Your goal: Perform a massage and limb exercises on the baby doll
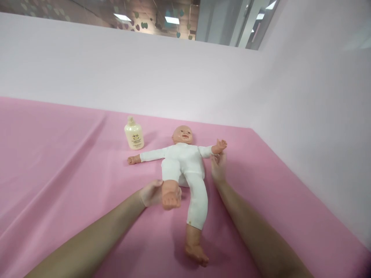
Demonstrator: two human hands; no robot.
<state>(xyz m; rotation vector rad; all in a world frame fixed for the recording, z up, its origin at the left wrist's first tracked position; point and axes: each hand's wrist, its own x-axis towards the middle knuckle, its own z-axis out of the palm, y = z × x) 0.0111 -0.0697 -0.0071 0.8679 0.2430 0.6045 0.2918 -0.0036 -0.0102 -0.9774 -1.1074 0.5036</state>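
Note:
A baby doll (189, 158) with a white cloth body lies on its back, its head away from me and its arms spread. My left hand (152, 193) is wrapped round its left-side leg near the ankle. That leg is raised, its bare foot pointing toward me; part of my fingers is hidden behind it. At the doll's right-side arm, my right hand (218, 168) is closed around the forearm just below the doll's hand. The doll's other leg lies stretched out toward me.
A cream-coloured bottle (134, 136) with dark print stands left of the doll's head. Beneath everything is a pink sheet (72, 162) with folds at the left. White walls (139, 73) border it at the back and right, with a window (156, 19) above.

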